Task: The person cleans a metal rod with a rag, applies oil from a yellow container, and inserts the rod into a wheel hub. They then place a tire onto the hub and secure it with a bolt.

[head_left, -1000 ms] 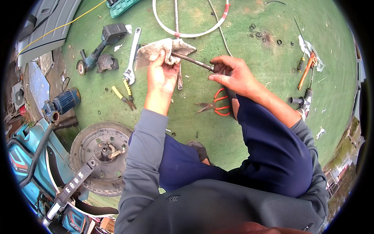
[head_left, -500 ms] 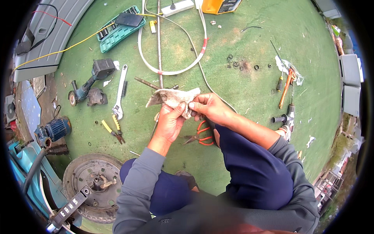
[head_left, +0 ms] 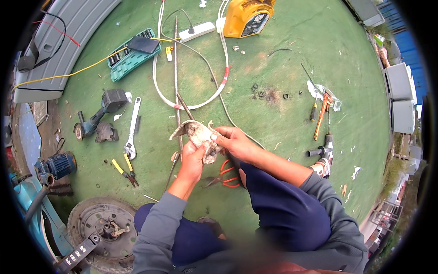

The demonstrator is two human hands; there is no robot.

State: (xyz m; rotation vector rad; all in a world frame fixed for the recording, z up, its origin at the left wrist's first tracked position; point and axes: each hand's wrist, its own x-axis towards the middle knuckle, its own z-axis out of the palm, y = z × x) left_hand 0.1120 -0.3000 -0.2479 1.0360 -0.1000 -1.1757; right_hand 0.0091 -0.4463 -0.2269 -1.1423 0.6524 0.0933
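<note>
My left hand (head_left: 193, 160) and my right hand (head_left: 231, 140) are closed on a dirty pale rag (head_left: 200, 135) wrapped round a dark metal rod (head_left: 185, 104), which sticks out of the cloth toward the upper left. My right thumb presses on the cloth; the fingers of both hands are partly hidden behind it. Orange-handled shears (head_left: 228, 178) lie just below my hands. To the left are yellow-handled pliers (head_left: 127, 171) and a silver adjustable wrench (head_left: 133, 125). A long thin bar (head_left: 176, 68) lies on the green floor beyond the rag.
Around are an angle grinder (head_left: 93, 121), a blue motor (head_left: 59, 166), a wheel (head_left: 82, 226), a socket case (head_left: 123, 71), power strip (head_left: 196, 30), yellow jug (head_left: 246, 18), looped hose (head_left: 157, 75), a pipe wrench (head_left: 322, 116), screwdriver (head_left: 313, 109), drill (head_left: 324, 150) and several black rings (head_left: 285, 96).
My right hand has left the rod's end and gone onto the rag beside my left hand. The rod now points more steeply away from me. The view has shifted toward the far floor.
</note>
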